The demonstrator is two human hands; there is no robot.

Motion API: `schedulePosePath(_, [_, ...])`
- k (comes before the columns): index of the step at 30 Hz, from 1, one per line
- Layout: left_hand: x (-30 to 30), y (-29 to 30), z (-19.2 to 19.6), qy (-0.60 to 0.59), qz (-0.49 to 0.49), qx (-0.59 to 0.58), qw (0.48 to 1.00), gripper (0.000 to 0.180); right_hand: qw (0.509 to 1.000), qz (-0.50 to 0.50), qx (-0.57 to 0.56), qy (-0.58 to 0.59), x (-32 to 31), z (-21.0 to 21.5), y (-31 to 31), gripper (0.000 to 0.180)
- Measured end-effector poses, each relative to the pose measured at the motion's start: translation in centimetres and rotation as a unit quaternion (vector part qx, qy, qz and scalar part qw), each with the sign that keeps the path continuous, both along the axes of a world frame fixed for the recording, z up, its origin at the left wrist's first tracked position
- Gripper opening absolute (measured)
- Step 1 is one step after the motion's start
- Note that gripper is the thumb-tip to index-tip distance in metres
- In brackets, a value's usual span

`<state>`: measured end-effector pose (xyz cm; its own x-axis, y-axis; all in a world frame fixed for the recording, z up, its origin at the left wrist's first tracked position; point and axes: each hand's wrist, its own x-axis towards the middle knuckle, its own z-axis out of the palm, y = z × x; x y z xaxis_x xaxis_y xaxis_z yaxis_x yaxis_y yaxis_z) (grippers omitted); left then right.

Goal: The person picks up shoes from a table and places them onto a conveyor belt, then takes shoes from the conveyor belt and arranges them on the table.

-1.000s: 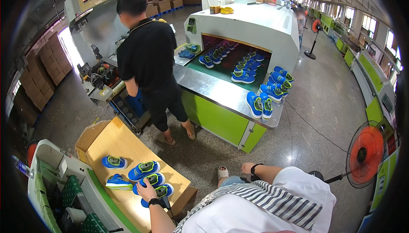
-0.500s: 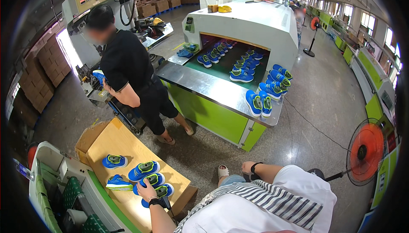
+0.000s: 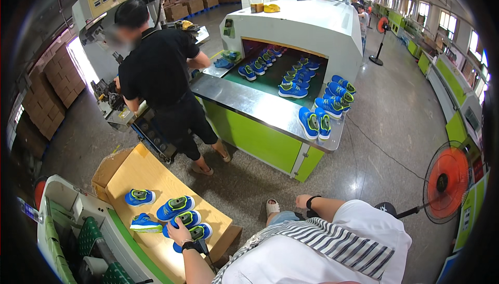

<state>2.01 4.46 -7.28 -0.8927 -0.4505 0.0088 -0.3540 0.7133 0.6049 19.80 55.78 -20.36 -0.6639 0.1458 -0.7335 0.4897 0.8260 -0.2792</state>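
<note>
Blue shoes sit together on the wood desk; the left hand rests curled on them, but I can't tell how tight its grip is; the right hand is well away, grip unclear; soft touches should stop tipping

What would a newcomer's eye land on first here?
Probably the blue sneakers in rows on the green conveyor belt, at the mouth of the white tunnel machine, upper centre. Then the large orange-bladed fan at far right, and the person's left hand at similar sneakers on the wood-topped table, lower left.
</note>
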Motion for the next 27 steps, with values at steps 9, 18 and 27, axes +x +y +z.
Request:
schedulePosePath(9, [-0.1, 0.1, 0.2, 0.004, -0.003, -0.003, 1.0, 0.067, 1.0, -0.009, -0.002, 0.007, 0.0, 0.6, 0.0, 0.039])
schedulePosePath(18, [-0.1, 0.1, 0.4, 0.002, -0.008, 0.003, 1.0, 0.067, 1.0, -0.014, 0.0, 0.007, -0.1, 1.3, -0.2, 0.038])
schedulePosePath(27, [-0.1, 0.2, 0.4, -0.006, -0.005, 0.003, 1.0, 0.068, 1.0, -0.015, 0.003, 0.027, 0.3, 0.8, -0.2, 0.037])
